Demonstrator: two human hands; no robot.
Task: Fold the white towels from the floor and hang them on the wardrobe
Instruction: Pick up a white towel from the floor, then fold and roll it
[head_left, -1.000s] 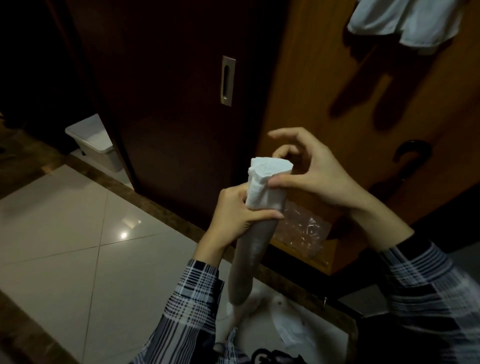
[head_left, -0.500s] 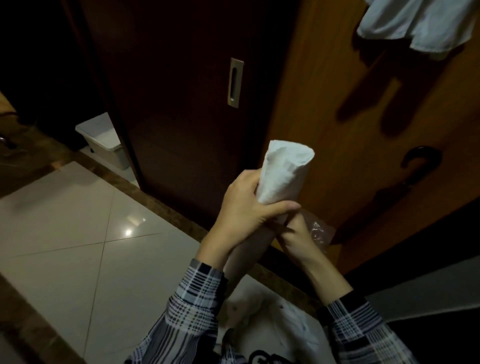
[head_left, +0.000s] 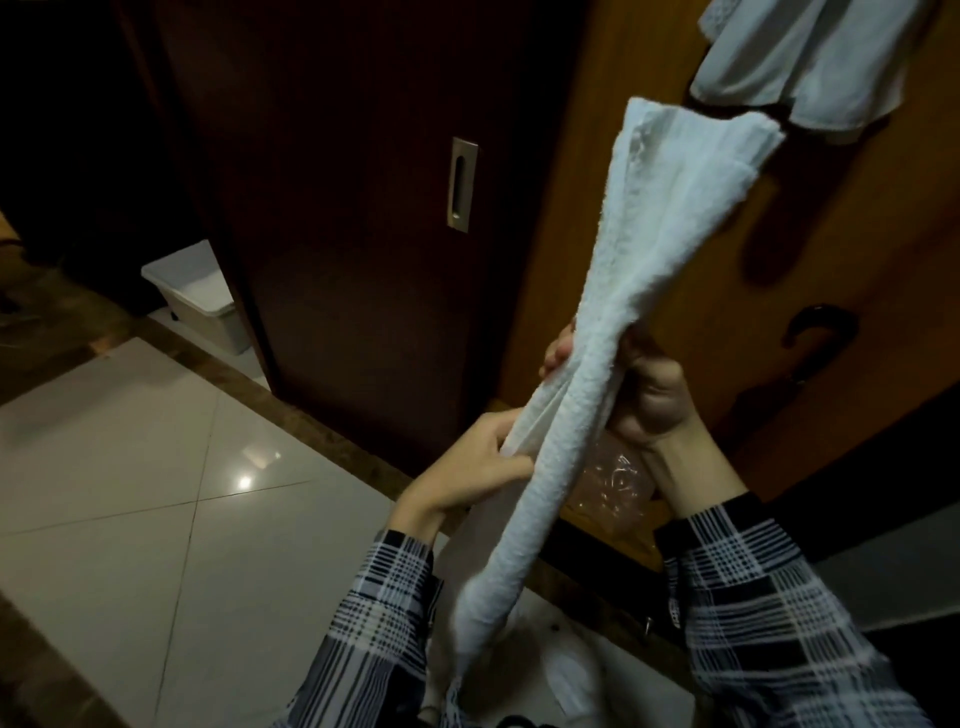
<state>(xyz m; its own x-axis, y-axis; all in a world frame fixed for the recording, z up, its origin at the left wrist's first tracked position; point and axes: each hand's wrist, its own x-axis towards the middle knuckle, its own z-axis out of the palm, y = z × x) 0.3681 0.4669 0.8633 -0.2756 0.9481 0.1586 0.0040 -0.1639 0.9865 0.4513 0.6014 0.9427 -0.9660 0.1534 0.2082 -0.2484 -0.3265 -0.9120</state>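
From my feed, the left hand's fingers (head_left: 511, 457) curl around the lower fold of the white towel (head_left: 613, 332), pinching it. The right hand (head_left: 652, 400) grips the same towel from behind, its fingertips wrapping round at the narrow middle. The towel stands stretched as a long band, its wide end up at one o'clock, its tail hanging toward six. Beyond it, at one o'clock, a second white towel (head_left: 810, 57) hangs on the wooden wardrobe door (head_left: 649, 62). A white bin (head_left: 200, 296) sits at nine o'clock on the tiled floor (head_left: 130, 467).
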